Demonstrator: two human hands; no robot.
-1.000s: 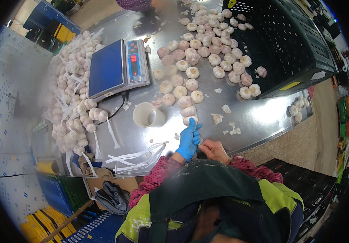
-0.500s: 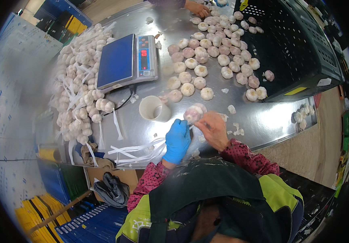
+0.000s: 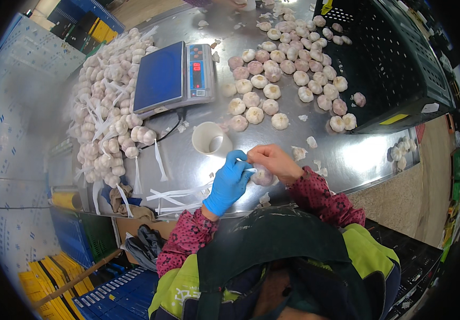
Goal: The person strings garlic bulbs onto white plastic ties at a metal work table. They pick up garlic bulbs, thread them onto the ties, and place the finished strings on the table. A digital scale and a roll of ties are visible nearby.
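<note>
My left hand (image 3: 229,184), in a blue glove, is closed on a white strip (image 3: 249,169) at the neck of a bagged bunch of garlic (image 3: 263,177). My bare right hand (image 3: 272,159) pinches at that strip beside the gloved fingers, partly hiding the bunch. A white cup (image 3: 205,137) stands just beyond my hands. Loose white strips (image 3: 171,200) lie to my left at the front edge. Loose garlic bulbs (image 3: 279,121) are spread over the steel table (image 3: 342,162) ahead of me.
A digital scale (image 3: 158,79) with a blue plate stands left of centre, beside a heap of bagged garlic (image 3: 99,112). A dark crate (image 3: 387,74) lies at the right, several bulbs (image 3: 401,154) near the edge. A co-worker's hand (image 3: 239,4) shows at the far side. Stacked crates (image 3: 113,296) are lower left.
The garlic bunch was drawn back toward me and is now mostly under my hands. My right hand rose to meet my left at the strip. The co-worker's hand shifted.
</note>
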